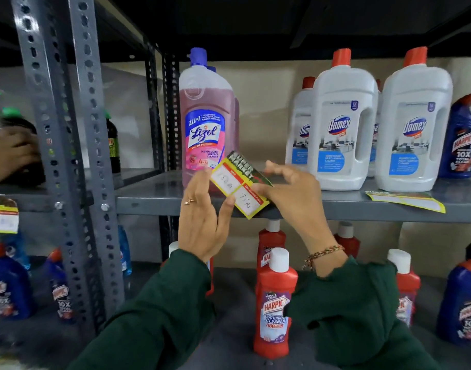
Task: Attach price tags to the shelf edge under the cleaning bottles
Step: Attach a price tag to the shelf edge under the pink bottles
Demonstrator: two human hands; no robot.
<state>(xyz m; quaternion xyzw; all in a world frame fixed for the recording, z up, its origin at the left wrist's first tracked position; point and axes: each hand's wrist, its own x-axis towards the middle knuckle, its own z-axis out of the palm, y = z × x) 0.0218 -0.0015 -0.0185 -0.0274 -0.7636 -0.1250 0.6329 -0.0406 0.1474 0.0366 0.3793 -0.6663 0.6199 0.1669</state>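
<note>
A yellow price tag, handwritten in its two white fields, is held tilted in front of the grey shelf edge, directly below the pink Lizol bottle. Its upper end is raised over the shelf surface and its lower corner overlaps the front lip. The tag is pinched between both hands: the left hand is closed on its lower left border, thumb on the face, while the right hand grips its right side with thumb and forefinger, the remaining fingers being spread. Whether the tag already touches the lip cannot be told.

Several risks may be judged from this position. Because the tag is skewed, it may be fixed crooked unless it is levelled before being pressed. If an adhesive back is exposed, a premature touch against the bottle or the shelf could fold or misplace it. The Lizol bottle stands close behind the raised end and could be nudged. The thumbs cover part of the writing, so smudging is possible.

A second tag lies flat on the shelf before the white Domex bottles, overhanging the lip slightly, apparently not yet attached. Another tag hangs from the neighbouring shelf at far left, where another person's hand rests on a dark bottle.
</note>
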